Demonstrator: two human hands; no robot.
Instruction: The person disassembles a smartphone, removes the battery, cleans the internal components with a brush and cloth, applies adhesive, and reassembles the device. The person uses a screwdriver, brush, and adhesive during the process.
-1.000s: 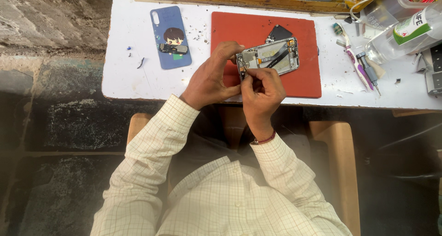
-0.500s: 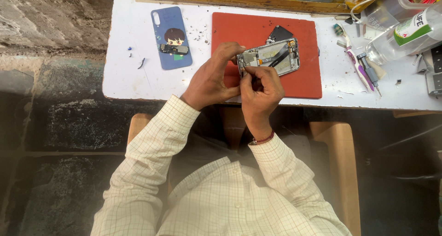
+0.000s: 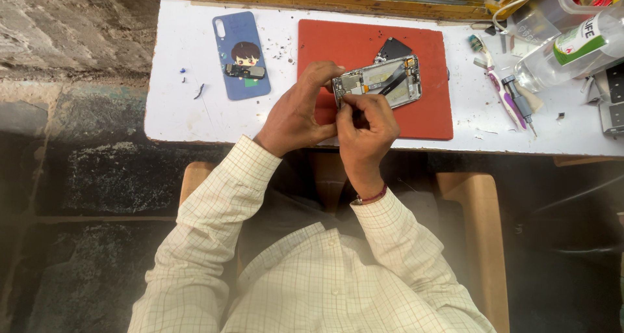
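An opened phone point(image 3: 383, 81) with its insides showing lies over a red work mat point(image 3: 422, 112) on the white table point(image 3: 188, 112). My left hand point(image 3: 299, 109) grips the phone's left end, thumb and fingers around its edge. My right hand point(image 3: 364, 128) is pinched at the phone's near left corner, fingertips pressed on a small part there; whether a tool is in it is hidden. A dark flat piece point(image 3: 393, 47) lies on the mat just beyond the phone.
A blue phone back cover point(image 3: 242, 55) with a cartoon figure lies left of the mat, tiny screws scattered around it. Right of the mat are a toothbrush point(image 3: 494, 79), a small screwdriver point(image 3: 520, 102), a clear plastic bottle point(image 3: 572, 50) and a container.
Almost nothing differs. Both hands stay on the phone's left end, with only slight finger shifts.
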